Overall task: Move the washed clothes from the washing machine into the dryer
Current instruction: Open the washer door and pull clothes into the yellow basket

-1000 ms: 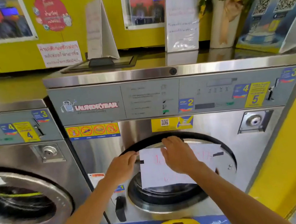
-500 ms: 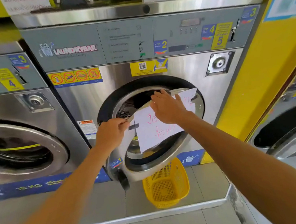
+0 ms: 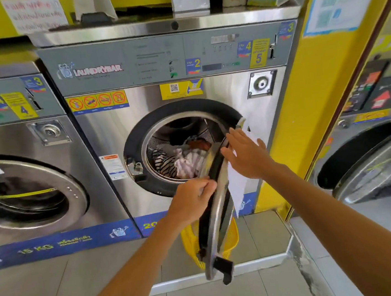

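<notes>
At centre frame the washing machine [image 3: 176, 130] stands with its round door [image 3: 215, 208] swung out edge-on toward the camera. The left hand [image 3: 191, 199] curls its fingers around the door's rim; the right hand [image 3: 246, 153] lies flat, fingers straight, against the white paper sheet [image 3: 237, 186] (taped to the door's outer face). The washed clothes [image 3: 183, 159] sit heaped inside the drum. A yellow basket [image 3: 191, 241] stands low, behind the door.

Three washing machines [image 3: 179, 116]; one yellow basket [image 3: 191, 243]; two hands [image 3: 192, 201].
</notes>
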Tool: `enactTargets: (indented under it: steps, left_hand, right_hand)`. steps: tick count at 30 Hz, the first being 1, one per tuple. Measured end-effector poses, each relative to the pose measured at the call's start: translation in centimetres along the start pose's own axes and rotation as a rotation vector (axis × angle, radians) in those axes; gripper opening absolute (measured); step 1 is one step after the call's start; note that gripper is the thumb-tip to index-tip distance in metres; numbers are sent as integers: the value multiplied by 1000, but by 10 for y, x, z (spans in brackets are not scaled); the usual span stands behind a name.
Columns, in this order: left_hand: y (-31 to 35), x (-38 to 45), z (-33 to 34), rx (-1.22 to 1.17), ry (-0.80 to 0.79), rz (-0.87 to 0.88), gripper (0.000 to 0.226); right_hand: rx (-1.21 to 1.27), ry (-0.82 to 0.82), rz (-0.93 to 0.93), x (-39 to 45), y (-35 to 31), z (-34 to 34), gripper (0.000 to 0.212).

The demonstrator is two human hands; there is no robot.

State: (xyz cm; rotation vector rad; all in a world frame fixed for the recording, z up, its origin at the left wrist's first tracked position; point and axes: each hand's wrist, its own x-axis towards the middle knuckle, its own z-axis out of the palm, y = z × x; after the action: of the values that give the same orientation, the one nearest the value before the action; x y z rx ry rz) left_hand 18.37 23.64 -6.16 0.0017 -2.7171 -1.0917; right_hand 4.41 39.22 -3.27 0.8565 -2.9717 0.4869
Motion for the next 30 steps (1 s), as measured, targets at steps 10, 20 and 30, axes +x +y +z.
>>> enactTargets:
  steps: [10, 20, 30]
  left_hand:
    - [59, 41, 94, -6, -32, 39, 54]
    - [103, 57, 202, 218, -44, 102, 63]
    - [141, 80, 234, 445, -34, 52, 70]
  right_hand:
    - [-3, 42, 5, -59, 79, -36, 55]
    - [-88, 3, -18, -67, 169, -69, 64]
    - [-33, 74, -4, -69, 212, -78, 64]
